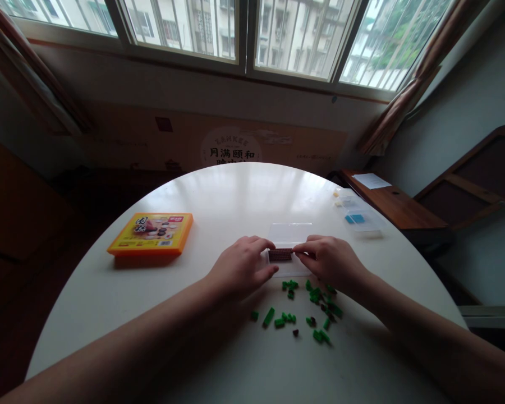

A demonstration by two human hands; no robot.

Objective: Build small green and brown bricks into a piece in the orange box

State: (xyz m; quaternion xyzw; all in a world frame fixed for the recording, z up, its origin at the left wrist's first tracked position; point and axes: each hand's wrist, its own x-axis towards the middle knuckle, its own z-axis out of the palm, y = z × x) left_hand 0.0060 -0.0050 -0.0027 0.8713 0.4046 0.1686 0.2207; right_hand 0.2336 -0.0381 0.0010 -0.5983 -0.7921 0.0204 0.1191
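Note:
A clear plastic box [292, 270] with its lid [292, 231] folded back lies on the white table in front of me. In it sit brown toy bricks [280, 255], packed close together in a block. My left hand [244, 264] grips the box's left end, thumb at the near side and fingers at the far side. My right hand [330, 258] pinches a small brown brick at the right end of the block, mostly hidden by the fingertips. Loose green bricks [269, 317] and a few brown ones [295, 333] are scattered nearer to me.
An orange and yellow game box [151, 234] lies at the left of the round white table [109, 314]. At the back right are more clear boxes [366, 225], one with blue pieces [354, 219]. Beyond stands a wooden desk [399, 207] with paper [371, 180].

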